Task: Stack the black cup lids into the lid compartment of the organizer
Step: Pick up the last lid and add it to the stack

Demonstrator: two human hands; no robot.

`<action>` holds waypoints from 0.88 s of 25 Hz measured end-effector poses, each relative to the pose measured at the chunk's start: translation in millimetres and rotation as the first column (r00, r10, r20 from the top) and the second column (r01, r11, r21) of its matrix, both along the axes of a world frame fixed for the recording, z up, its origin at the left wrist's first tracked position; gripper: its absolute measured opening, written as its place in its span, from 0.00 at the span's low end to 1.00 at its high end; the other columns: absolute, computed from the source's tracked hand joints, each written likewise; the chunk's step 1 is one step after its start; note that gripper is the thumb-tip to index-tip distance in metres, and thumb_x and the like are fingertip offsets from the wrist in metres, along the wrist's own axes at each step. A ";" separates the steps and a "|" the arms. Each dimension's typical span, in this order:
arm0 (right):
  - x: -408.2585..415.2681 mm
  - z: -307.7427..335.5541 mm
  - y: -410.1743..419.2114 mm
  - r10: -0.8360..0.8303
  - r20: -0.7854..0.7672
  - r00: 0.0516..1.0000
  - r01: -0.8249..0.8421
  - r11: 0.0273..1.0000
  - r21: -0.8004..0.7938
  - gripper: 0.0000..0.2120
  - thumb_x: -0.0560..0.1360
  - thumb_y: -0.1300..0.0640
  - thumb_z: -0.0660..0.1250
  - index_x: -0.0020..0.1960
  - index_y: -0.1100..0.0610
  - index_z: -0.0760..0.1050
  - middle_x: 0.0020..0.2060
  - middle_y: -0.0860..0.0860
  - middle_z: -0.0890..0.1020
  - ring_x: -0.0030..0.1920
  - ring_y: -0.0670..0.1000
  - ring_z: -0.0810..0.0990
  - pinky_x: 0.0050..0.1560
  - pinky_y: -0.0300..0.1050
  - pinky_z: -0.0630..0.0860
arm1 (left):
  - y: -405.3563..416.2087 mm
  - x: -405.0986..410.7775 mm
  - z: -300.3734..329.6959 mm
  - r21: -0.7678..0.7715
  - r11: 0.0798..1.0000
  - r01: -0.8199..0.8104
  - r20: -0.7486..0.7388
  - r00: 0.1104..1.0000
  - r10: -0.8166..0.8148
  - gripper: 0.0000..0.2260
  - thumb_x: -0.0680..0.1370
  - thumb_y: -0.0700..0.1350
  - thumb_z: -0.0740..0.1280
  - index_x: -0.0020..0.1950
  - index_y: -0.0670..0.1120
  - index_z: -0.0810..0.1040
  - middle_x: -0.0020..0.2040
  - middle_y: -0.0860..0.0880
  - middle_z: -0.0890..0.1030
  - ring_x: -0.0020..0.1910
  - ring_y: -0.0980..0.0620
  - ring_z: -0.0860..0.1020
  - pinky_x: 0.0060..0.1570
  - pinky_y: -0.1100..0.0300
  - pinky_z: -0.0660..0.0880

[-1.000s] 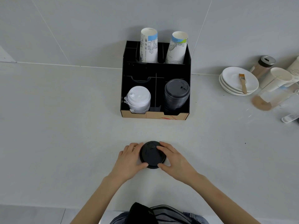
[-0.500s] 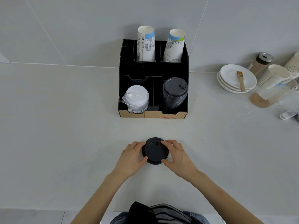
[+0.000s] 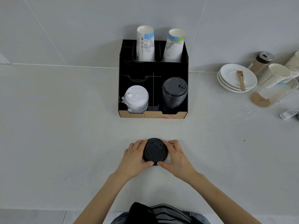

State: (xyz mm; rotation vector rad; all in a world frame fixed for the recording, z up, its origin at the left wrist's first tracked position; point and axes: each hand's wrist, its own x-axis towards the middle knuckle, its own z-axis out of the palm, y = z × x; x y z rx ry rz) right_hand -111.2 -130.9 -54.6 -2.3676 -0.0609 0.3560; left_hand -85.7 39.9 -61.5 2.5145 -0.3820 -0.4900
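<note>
Lower centre of the frame: my left hand (image 3: 135,156) and right hand (image 3: 177,156) enclose the black lid (image 3: 155,151) from either side. It sits on or just above the tabletop (image 3: 64,135); I cannot tell which. My fingers (image 3: 140,143) curl round its far rim and both thumbs press its near edge, almost touching each other. Both hands are grasping the lid. Its sip-hole tab faces up, toward the upper right of the lid.

Against the frame half a second ago, the grip is the same on both sides and the lid is still between the hands. The thumbs now meet more closely at the near edge. The whole scene sits slightly lower in the frame, consistent with a small head shift.

Upper centre: the organizer (image 3: 153,114) stands against the wall, well apart from the hands. Its front right compartment holds the black lid stack (image 3: 174,92), rising above the front lip. The front left compartment holds the white lid stack (image 3: 136,99), lower than the black one. Two paper cup stacks (image 3: 145,44) stand in the rear compartments, the right one tilted. None of these has moved since the earlier frames.

Right edge: stacked white plates (image 3: 233,81) carrying a small brush (image 3: 241,80), unchanged
</note>
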 end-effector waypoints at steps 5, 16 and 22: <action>10.4 16.3 -7.2 -0.007 0.087 0.996 0.003 0.999 0.041 0.33 0.67 0.53 0.71 0.67 0.55 0.60 0.63 0.53 0.65 0.62 0.51 0.64 0.64 0.42 0.65 | 1.9 15.2 17.1 -0.113 0.993 0.013 0.016 1.000 -0.011 0.33 0.70 0.51 0.69 0.70 0.48 0.56 0.70 0.48 0.64 0.66 0.48 0.63 0.64 0.57 0.60; 48.6 69.2 -28.7 -0.125 0.364 0.923 0.086 0.989 0.122 0.27 0.67 0.58 0.72 0.63 0.57 0.66 0.58 0.49 0.70 0.54 0.49 0.70 0.52 0.23 0.63 | -6.8 64.9 77.2 -0.275 0.956 0.104 0.238 0.970 -0.037 0.25 0.72 0.48 0.68 0.67 0.50 0.64 0.69 0.52 0.67 0.63 0.60 0.65 0.60 0.72 0.56; 67.1 83.2 -37.9 -0.162 0.408 0.898 0.123 0.985 0.122 0.25 0.68 0.58 0.71 0.62 0.56 0.67 0.58 0.53 0.71 0.56 0.51 0.72 0.54 0.33 0.64 | -19.3 89.5 95.0 -0.256 0.957 0.136 0.287 0.956 -0.059 0.24 0.72 0.46 0.68 0.67 0.47 0.65 0.68 0.49 0.69 0.66 0.53 0.66 0.56 0.76 0.54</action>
